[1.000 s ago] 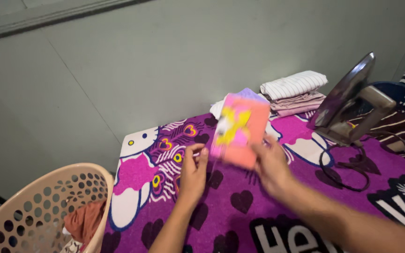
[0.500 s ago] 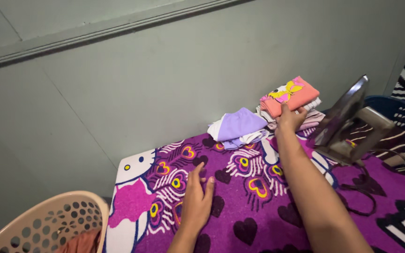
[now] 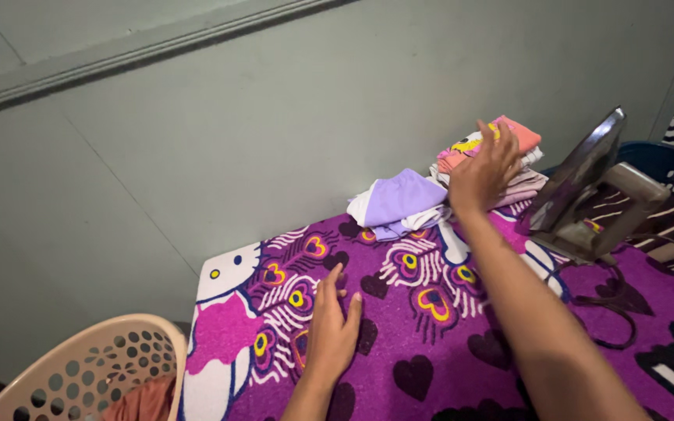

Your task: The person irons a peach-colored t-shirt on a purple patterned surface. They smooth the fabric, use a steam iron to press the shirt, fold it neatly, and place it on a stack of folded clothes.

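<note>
A folded orange-pink garment [image 3: 518,134] with a yellow print lies on top of a stack of folded clothes [image 3: 526,184] at the far edge of the purple patterned blanket [image 3: 431,343]. My right hand [image 3: 484,168] rests flat on that garment with fingers spread, holding nothing. My left hand [image 3: 331,326] lies palm down on the blanket nearer to me, fingers slightly apart. A folded lilac and white garment [image 3: 398,201] sits just left of the stack.
A clothes iron [image 3: 587,191] stands on its heel at the right, its dark cord [image 3: 610,308] looping over the blanket. A beige perforated laundry basket [image 3: 87,370] with brown cloth is at the lower left. A blue basket [image 3: 668,168] stands behind the iron. A grey wall rises behind.
My right hand carried the orange-pink garment from in front of me onto the far stack, let go, and now lies flat on it. My left hand dropped to the blanket.
</note>
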